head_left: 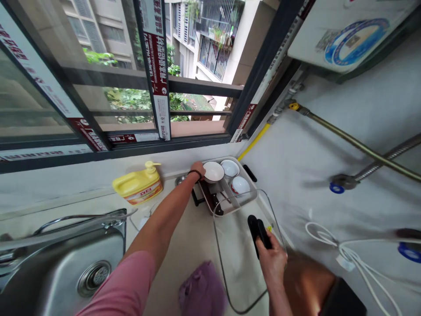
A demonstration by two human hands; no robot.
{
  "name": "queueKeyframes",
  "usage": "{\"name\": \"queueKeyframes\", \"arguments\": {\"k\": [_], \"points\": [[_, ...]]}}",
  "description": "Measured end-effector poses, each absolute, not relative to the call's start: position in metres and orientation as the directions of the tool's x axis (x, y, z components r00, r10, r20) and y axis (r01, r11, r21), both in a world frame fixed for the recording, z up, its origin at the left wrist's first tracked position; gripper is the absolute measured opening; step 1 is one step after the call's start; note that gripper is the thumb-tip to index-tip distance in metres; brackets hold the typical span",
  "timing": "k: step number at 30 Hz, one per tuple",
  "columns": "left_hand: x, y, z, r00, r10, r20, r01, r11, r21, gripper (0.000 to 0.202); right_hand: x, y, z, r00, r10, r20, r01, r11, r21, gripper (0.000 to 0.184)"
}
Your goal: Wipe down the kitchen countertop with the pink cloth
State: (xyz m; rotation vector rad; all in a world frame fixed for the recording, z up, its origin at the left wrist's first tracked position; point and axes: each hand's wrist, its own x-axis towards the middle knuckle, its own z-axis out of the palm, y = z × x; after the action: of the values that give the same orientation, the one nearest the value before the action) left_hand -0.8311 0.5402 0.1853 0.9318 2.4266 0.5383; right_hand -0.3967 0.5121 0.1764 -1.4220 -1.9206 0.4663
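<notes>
Pink sleeve [123,287], my left hand [198,168] at bowl [213,171], hold unclear, right hand [272,254] clenching handle [253,227], clear round-cornered lid [238,263] over counter [186,235].

Daylight from the window [160,66] – edges stretched – purple cloth [203,289] perhaps blurred

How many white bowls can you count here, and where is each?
3: one bowl beside the left hand; another just right of it; the third below that, all in the tray. Any stacked underneath would be hidden.
</notes>
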Motion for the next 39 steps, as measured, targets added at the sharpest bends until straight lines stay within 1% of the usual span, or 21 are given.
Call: {"name": "queueKeyframes", "arguments": {"k": [3, 9, 12, 15, 20, 24, 27, 29, 33, 39], "points": [[-0.830, 0.542, 0.193, -0.642, 0.712, -0.286, 0.486, 0.665, 0.567, 0.032, -0.384, 0.488, 0.155, -0.163, 0.949, 0.271, 0.676, 0.307, -0.669, 0.059], [-0.819, 0.558, 0.205, -0.602, 0.734, -0.314, 0.385, 0.612, 0.691, 0.033, -0.371, 0.446, 0.125, -0.223, 0.929, 0.295, 0.606, 0.370, -0.704, 0.048], [-0.817, 0.558, 0.204, -0.606, 0.730, -0.316, 0.342, 0.598, 0.725, 0.035, -0.369, 0.431, 0.115, -0.262, 0.927, 0.269, 0.588, 0.374, -0.717, 0.043], [-0.821, 0.549, 0.199, -0.624, 0.714, -0.317, 0.316, 0.602, 0.734, 0.036, -0.368, 0.418, 0.105, -0.329, 0.918, 0.223, 0.569, 0.381, -0.729, 0.040], [-0.827, 0.527, 0.191, -0.652, 0.685, -0.324, 0.301, 0.627, 0.718, 0.036, -0.366, 0.400, 0.086, -0.389, 0.908, 0.153, 0.614, 0.380, -0.692, 0.037], [-0.830, 0.514, 0.188, -0.665, 0.666, -0.338, 0.275, 0.639, 0.718, 0.040, -0.365, 0.388, 0.071, -0.377, 0.913, 0.156, 0.644, 0.380, -0.664, 0.037], [-0.832, 0.504, 0.190, -0.701, 0.636, -0.322, 0.263, 0.650, 0.713, 0.042, -0.362, 0.381, 0.062, -0.358, 0.923, 0.143, 0.668, 0.360, -0.651, 0.039], [-0.834, 0.497, 0.192, -0.733, 0.623, -0.274, 0.311, 0.665, 0.679, 0.038, -0.359, 0.378, 0.058, -0.346, 0.930, 0.124, 0.688, 0.341, -0.641, 0.040], [-0.836, 0.487, 0.197, -0.776, 0.616, -0.136, 0.454, 0.695, 0.557, 0.032, -0.359, 0.377, 0.053, -0.339, 0.937, 0.082, 0.709, 0.312, -0.633, 0.041], [-0.837, 0.486, 0.197, -0.756, 0.639, -0.144, 0.496, 0.702, 0.511, 0.034, -0.360, 0.377, 0.047, -0.316, 0.948, 0.033, 0.726, 0.264, -0.635, 0.043]]}}
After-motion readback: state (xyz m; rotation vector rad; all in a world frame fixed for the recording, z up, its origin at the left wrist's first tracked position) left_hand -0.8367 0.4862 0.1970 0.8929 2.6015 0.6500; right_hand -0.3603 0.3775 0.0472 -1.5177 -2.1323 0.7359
